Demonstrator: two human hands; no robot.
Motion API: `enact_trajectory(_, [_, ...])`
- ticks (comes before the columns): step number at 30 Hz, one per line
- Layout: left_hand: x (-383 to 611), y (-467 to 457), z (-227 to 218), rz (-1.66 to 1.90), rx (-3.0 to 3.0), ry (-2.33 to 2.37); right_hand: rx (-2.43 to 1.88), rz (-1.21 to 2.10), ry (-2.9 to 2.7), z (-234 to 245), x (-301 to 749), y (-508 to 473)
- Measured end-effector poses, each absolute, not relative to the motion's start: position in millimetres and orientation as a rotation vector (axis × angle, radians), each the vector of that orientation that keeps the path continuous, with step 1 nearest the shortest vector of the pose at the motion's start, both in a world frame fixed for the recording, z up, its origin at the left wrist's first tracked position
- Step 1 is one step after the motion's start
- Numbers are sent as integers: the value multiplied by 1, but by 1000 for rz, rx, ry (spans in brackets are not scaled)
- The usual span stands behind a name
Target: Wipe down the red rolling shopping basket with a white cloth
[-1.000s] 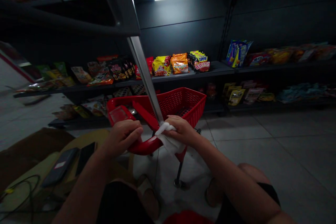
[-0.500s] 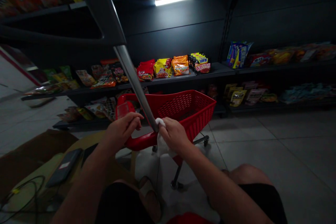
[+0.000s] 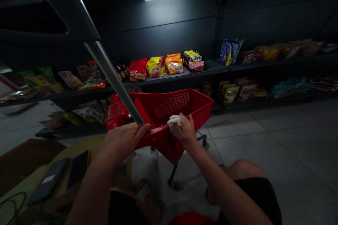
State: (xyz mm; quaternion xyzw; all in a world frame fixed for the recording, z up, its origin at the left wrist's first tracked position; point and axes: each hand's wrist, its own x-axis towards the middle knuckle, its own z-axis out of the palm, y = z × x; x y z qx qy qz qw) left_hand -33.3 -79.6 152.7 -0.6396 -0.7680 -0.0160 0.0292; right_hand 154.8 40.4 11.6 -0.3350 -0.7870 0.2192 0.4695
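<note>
**Crumpled white cloth (image 3: 173, 123) on a red plastic mesh shopping cart (image 3: 171, 107)**

The person's right hand (image 3: 186, 132) held the cloth bunched under curled fingers and pressed it to the cart's red top rim. The left hand (image 3: 124, 141) sat just beside it, its fingers mostly closed around the lower end of a slim chrome pole (image 3: 112, 82), close to the same rim. How firm that grip was could not be told. The cart stood on pale grey floor tiles (image 3: 237, 140), facing dark metal shelves (image 3: 169, 81) lined with bright snack packets (image 3: 155, 67). A black phone (image 3: 77, 168) lay on a brown cardboard sheet (image 3: 23, 158) at lower left, near the person's left forearm (image 3: 89, 186).
</note>
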Motion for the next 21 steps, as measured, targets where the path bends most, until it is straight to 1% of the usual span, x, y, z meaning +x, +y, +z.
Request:
enact_trajectory(4, [-29,-79,148,-32,-1930,-2331,-479,501,-2100,39,129,4])
enact_trajectory(8, [-34,-86,148,-75,-2099,-2232,-236,365,-2286,39,149,42])
enact_trajectory(13, [-44,-99,146,-71,-2111,-2222,-319,139,-2458,19,195,122])
enact_trajectory(16, [-51,-104,145,-91,-2162,-2211,-310,47,-2544,15,222,154])
enact_trajectory(21, [-59,-105,145,-88,-2209,-2191,-353,129,-2613,16,270,202])
